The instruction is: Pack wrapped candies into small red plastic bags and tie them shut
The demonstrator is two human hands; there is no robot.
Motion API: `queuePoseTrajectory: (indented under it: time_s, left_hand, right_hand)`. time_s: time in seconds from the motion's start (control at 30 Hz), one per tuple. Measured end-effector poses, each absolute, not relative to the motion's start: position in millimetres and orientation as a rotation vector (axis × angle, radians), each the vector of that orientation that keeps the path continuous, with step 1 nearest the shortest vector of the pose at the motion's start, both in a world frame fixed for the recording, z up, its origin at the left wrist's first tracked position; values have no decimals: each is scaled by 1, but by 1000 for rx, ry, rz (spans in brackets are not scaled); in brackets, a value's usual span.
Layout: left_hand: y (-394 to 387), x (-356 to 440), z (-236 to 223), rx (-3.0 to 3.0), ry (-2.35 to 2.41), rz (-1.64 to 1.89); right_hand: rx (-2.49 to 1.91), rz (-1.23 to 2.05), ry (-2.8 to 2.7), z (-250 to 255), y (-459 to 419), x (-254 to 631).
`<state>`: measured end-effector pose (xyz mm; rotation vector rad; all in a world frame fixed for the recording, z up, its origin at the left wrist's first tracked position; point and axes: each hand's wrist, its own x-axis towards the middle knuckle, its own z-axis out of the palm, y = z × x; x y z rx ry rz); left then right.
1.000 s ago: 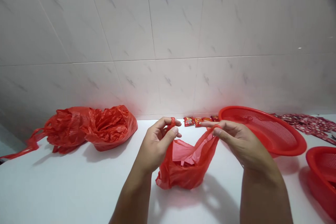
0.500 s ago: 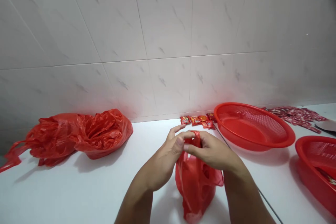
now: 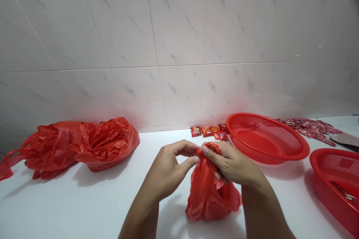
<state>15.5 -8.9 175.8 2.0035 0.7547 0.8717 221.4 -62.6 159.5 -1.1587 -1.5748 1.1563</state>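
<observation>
A small red plastic bag stands on the white table in front of me, its top gathered upward and its lower part bulging. My right hand is closed around the gathered neck, thumb on top. My left hand reaches in from the left, its thumb and fingertips drawn together at a small bit of the bag's top. The left palm is free of the bag. What lies inside the bag is mostly hidden behind the red film.
Two bigger red plastic bags, one tied-looking and one bunched, sit at the left by the tiled wall. Several small red packets lie at the back. Two red baskets and patterned red strips are on the right.
My hands have moved apart slightly, the left shifting left to the bag's top edge. The right hand now grips the gathered neck. The bag's base has risen in view and spread wider.
</observation>
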Motion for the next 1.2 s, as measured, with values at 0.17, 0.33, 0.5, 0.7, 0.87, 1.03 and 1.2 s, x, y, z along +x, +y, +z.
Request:
queuePoseTrajectory:
  time_s: [0.17,0.33,0.5,0.7,0.87,1.03,1.2]
  left_hand:
    - [-8,14,175,2069,856,953]
    - [-21,13,181,2071,714,876]
    - [-35,22,180,1952,663,603]
    - [-26,20,182,2051,742,526]
    - [-27,15,187,1933,705,593]
    - [-23,14,187,1940,630,723]
    - [-16,7,185,1888,690,714]
  right_hand:
    - [-1032,1291,-1473,160,-60,221]
    - [-899,1274,-1452,162,-55,225]
    - [-775,1333,-1526,161,-58,234]
    - [-904,887,-1715,164,-65,237]
    - [-843,389,-1760,160,-58,226]
    - [-736,241,-1745,153,-50,211]
    - [-734,258,-1723,149,-48,206]
